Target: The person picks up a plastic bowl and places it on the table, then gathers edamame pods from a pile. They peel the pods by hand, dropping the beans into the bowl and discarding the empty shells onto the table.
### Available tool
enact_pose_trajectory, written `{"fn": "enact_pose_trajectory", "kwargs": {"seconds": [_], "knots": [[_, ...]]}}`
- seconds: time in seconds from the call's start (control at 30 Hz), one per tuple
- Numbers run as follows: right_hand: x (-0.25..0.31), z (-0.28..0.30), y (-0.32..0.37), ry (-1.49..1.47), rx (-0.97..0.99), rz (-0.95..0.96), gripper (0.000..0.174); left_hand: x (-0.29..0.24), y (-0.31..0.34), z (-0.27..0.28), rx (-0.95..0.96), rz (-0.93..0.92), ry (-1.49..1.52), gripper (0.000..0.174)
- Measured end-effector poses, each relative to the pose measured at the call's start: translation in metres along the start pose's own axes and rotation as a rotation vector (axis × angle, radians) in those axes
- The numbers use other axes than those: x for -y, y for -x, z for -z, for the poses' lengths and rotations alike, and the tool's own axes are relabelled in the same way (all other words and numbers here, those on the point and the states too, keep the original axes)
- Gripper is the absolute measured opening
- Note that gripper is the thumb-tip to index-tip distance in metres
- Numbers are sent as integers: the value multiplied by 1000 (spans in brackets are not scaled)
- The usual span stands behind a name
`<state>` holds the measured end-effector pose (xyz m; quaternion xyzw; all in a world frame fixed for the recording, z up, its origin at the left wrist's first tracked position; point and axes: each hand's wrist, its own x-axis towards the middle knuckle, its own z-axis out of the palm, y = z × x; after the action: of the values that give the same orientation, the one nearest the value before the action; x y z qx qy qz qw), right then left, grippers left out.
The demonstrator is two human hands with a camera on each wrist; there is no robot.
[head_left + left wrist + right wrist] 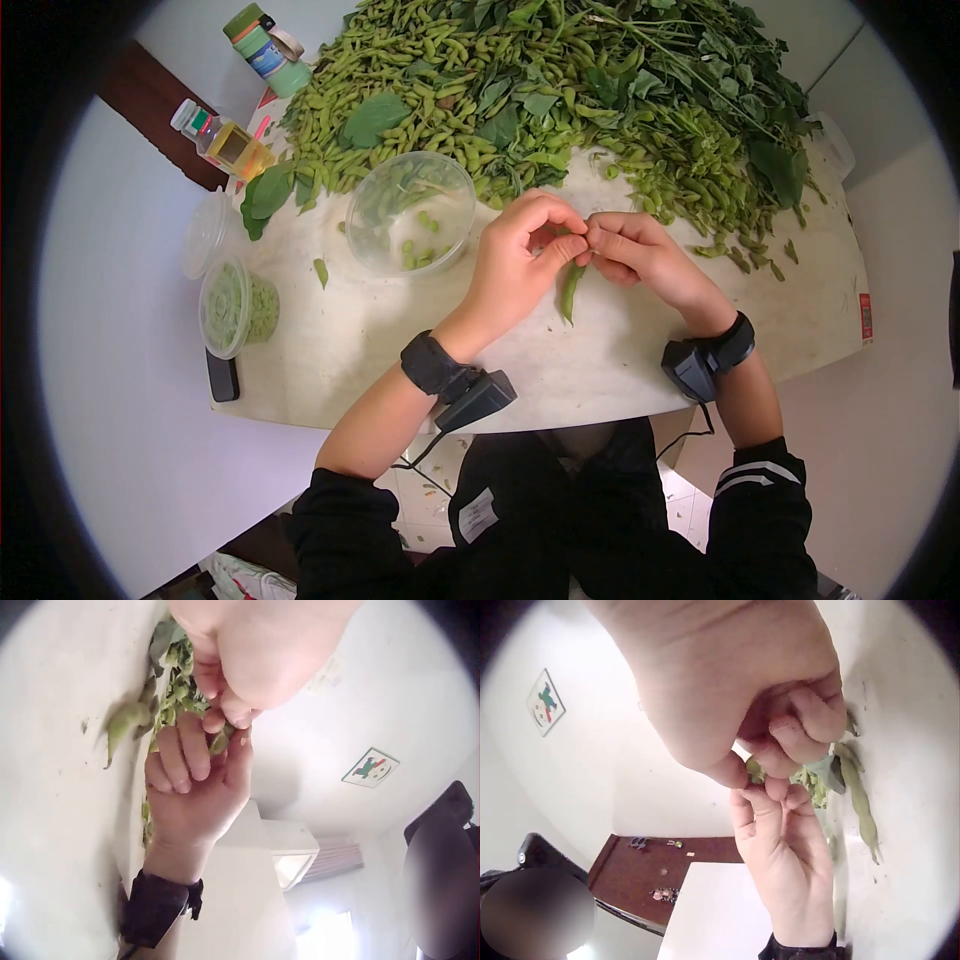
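Both hands meet fingertip to fingertip above the table's middle. My left hand [515, 260] and right hand [655, 262] pinch a small green pod [219, 742] between them; the fingers largely cover it, and only a bit of the pod [755, 770] shows in the right wrist view. Below the fingers a longer green pod [569, 296] shows, and in the right wrist view it lies on the table [864, 814]. To the left, a clear round tub [362, 215] holds a few shelled beans [425, 250].
A big heap of pods and leaves [450, 90] covers the table's back. At the left stand a filled lidded tub [228, 305], a loose lid [207, 235], an oil bottle [235, 148] and a green flask [268, 58]. A phone [223, 377] lies at the left edge.
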<state>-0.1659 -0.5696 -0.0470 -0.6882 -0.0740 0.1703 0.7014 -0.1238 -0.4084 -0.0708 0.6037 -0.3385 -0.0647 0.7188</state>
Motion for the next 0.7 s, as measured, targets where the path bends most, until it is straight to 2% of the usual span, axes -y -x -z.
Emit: {"fn": "enact_pose_trajectory", "kwargs": {"seconds": [0.2,0.3,0.37,0.4,0.47,0.57,0.7], "knots": [[0,0,0,101,-10,27,27,-5,1,-1,-30,74,70,14],[1,-2,1,141,-51,75,25,0,0,-3,-141,5,53,16],[-1,-2,1,147,-69,96,24,1,0,0,-172,76,-49,18],[-4,-2,0,185,-94,136,24,1,1,2,-172,76,-49,18],[-6,-1,0,223,-117,177,23,1,2,5,-17,297,4,21],[-6,1,0,354,-122,191,22,-3,2,2,-52,261,-6,20],[-2,1,2,625,-171,336,19,-3,3,2,-43,250,0,19]]}}
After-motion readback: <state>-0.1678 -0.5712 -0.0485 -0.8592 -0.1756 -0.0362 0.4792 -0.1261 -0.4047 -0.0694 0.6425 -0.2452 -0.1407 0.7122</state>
